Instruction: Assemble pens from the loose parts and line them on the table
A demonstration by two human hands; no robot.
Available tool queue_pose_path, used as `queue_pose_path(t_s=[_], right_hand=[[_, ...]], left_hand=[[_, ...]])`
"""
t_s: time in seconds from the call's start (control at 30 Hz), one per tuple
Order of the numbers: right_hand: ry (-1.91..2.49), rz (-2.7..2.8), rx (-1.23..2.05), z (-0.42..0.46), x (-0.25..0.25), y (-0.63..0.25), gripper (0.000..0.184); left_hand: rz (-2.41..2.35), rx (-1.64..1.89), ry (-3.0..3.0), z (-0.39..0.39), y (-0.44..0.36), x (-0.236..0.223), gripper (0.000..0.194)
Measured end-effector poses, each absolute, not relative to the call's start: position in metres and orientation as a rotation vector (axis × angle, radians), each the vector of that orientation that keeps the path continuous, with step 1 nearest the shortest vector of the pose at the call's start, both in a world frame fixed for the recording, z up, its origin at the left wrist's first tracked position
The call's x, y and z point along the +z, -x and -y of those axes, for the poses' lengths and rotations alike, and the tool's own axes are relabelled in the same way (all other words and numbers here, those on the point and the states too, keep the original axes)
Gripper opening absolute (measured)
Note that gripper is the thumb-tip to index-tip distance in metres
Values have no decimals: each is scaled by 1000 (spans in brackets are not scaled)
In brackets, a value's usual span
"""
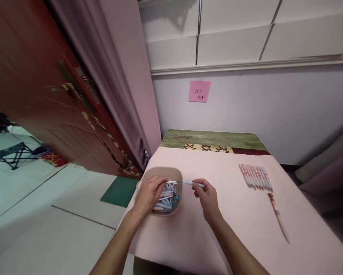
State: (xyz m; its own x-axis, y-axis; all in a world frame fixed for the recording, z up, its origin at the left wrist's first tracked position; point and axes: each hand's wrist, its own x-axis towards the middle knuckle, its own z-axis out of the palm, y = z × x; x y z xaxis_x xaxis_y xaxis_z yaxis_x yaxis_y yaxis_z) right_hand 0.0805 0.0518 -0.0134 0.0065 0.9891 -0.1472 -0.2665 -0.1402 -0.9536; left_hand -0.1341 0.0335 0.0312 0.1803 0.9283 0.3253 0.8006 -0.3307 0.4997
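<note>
Lying right of hands [206,195] and tub [175,173]: pen row [256,177], single pen [279,218].

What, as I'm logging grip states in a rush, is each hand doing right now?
Left hand: closed, holding a slim white piece.
Right hand: closed, holding a slim pale-blue piece.

a pink note [199,91] sticks to the wall [234,107]; a purple curtain [108,76] hangs beside the door [31,49].
</note>
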Motion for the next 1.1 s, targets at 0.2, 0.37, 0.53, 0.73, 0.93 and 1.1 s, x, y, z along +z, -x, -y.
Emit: queue_pose_path(t_s=[0.2,0.37,0.53,0.73,0.93,1.1], right_hand=[[1126,920,1442,-50,-13,-80,23],[1135,917,1434,-49,-13,-80,23],[1125,936,1440,-47,-9,-78,25],[1055,989,1571,-45,-14,-80,22],[947,1137,1759,-40,-27,-91,27],[789,1221,1831,-28,-30,-83,35]], left_hand=[[-1673,868,-2228,-34,134,29,20],[-1656,870,-2216,-33,133,31,21],[-1636,832,-2201,-32,129,34,21],[-1617,817,-2021,-30,126,39,16],[-1507,866,-1494,-26,130,38,22],[-1268,1057,-1185,-28,117,34,28]])
